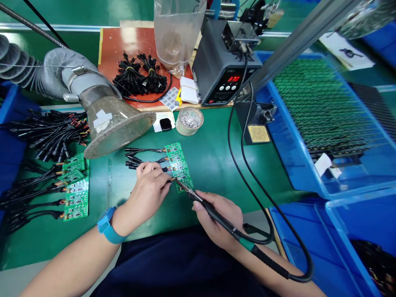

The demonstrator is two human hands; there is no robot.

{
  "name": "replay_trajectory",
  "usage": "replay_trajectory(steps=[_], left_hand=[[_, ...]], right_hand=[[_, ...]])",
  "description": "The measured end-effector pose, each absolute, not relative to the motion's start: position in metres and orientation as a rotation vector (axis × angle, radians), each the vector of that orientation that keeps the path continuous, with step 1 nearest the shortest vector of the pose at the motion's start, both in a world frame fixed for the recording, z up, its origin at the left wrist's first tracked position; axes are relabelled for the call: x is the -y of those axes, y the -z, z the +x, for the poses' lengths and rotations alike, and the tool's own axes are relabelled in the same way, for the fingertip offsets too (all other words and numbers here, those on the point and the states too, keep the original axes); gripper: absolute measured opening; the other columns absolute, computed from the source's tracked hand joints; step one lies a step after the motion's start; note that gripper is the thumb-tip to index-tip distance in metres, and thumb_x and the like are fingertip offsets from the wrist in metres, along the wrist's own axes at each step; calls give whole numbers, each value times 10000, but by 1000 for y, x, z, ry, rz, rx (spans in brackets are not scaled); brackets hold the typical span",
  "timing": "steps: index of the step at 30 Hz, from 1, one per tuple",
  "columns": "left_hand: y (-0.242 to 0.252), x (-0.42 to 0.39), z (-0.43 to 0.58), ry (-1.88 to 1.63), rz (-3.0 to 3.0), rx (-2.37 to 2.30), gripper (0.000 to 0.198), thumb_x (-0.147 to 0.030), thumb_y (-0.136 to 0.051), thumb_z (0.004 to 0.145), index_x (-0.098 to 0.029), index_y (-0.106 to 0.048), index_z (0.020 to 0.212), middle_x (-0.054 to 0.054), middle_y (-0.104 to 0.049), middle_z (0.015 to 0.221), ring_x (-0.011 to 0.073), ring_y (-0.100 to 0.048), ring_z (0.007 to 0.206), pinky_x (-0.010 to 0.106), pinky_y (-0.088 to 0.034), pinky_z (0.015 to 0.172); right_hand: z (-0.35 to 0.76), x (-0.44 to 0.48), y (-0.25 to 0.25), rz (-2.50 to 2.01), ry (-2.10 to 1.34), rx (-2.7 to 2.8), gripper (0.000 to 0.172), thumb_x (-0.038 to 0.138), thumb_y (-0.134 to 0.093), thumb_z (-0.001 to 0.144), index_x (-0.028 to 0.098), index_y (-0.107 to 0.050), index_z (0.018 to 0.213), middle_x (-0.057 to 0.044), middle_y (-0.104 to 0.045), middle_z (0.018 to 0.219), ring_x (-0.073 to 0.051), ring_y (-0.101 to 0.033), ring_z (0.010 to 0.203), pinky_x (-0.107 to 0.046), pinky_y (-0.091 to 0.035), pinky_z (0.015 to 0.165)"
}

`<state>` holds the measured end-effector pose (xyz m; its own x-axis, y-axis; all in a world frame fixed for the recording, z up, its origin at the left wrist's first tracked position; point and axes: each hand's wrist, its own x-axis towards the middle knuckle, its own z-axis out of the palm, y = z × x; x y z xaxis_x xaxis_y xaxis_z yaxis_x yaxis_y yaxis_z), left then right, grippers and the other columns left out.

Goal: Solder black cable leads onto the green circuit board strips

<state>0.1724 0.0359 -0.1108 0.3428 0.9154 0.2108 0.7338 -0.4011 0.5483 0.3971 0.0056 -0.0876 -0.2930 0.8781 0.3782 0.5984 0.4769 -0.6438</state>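
Observation:
My right hand (pixel 221 216) grips a soldering iron (pixel 213 211), its tip touching the lower left edge of a green circuit board panel (pixel 178 163). My left hand (pixel 151 183) is closed at that same edge, its fingertips pinching a cable whose coloured wire ends show near the tip. Most of that cable is hidden under the hand. Black cables (pixel 145 150) with plugs run leftward from the board's upper sections. A blue wrist strap (pixel 109 225) is around my left wrist.
A fume extraction hood (pixel 117 128) hangs at left above piled black cables (pixel 52 132) and wired boards (pixel 76 198). Behind stand a tin of metal shavings (pixel 189 121), the soldering station (pixel 224 62) and an iron stand (pixel 256 121). Blue bins (pixel 309 173) line the right.

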Motion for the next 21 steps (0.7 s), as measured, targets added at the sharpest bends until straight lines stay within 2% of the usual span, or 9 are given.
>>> replay_trajectory(steps=[9,14,21], left_hand=[[112,-35,172,-697,2245,-1462,100,-110,-630,931,-191,-680,905,41,-666,838,263,-545,995,507,-360,995],[111,-35,172,-672,2241,-1470,110,-117,-617,934,-196,-689,905,45,-665,838,263,-546,995,513,-357,996],[110,-36,173,-680,2239,-1464,120,-104,-620,922,-195,-696,898,51,-675,841,266,-544,989,508,-356,984]], right_hand=[[401,-3,95,-1161,-428,2068,208,169,-651,955,194,-663,1161,-49,-787,890,-197,-778,782,-310,-671,742],[402,-3,93,-1162,-417,2050,252,143,-648,941,206,-656,1186,-37,-782,850,-214,-780,788,-329,-677,722],[400,-7,87,-1171,-407,2037,192,175,-636,944,201,-674,1130,-30,-783,806,-216,-782,754,-321,-676,697]])
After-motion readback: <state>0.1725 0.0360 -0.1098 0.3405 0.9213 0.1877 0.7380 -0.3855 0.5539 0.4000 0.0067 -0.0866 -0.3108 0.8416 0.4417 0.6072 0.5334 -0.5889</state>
